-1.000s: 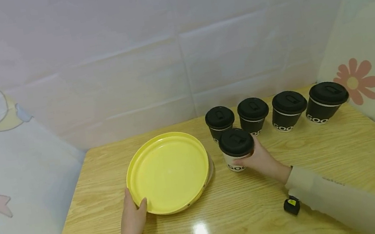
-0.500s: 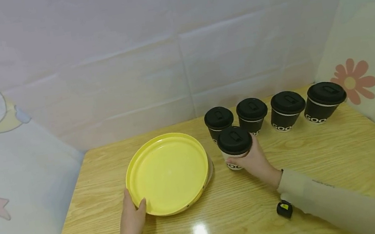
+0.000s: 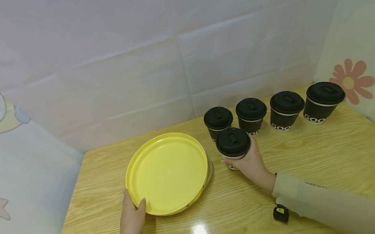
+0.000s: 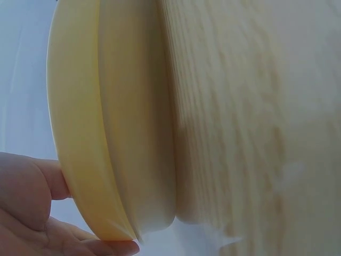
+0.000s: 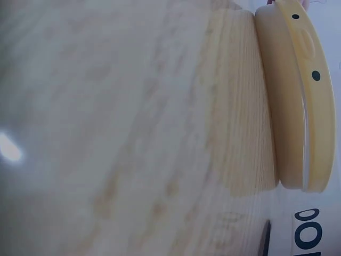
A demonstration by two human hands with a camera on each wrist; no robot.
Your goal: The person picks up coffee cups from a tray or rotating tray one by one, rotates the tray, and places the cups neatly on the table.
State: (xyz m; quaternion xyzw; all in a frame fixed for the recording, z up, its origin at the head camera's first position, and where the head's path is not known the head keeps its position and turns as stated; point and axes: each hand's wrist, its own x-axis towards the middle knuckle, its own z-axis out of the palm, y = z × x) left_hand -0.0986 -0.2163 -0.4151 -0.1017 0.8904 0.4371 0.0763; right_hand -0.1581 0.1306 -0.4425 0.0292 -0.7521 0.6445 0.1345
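My left hand (image 3: 132,222) holds the near left edge of a low round yellow container (image 3: 167,173), thumb and fingers at its rim. In the left wrist view the fingertips lie against the yellow side wall (image 4: 80,117). My right hand (image 3: 252,164) grips a white paper cup (image 3: 230,166) with a black lid (image 3: 233,142) from its right side. This cup stands upright, just right of the container and in front of a row of black cups. In the right wrist view part of its dark lettering (image 5: 308,234) shows; the gripping fingers are mostly out of that view.
Several black lidded cups line the back right of the wooden table (image 3: 239,218), among them a left one (image 3: 218,119) partly behind the held cup and a far right one (image 3: 324,101). A pale cloth wall (image 3: 130,73) closes off the back.
The right hand and the white cup have shifted slightly left, and the right forearm has swung left with them. The left hand and the yellow container have stayed in place.
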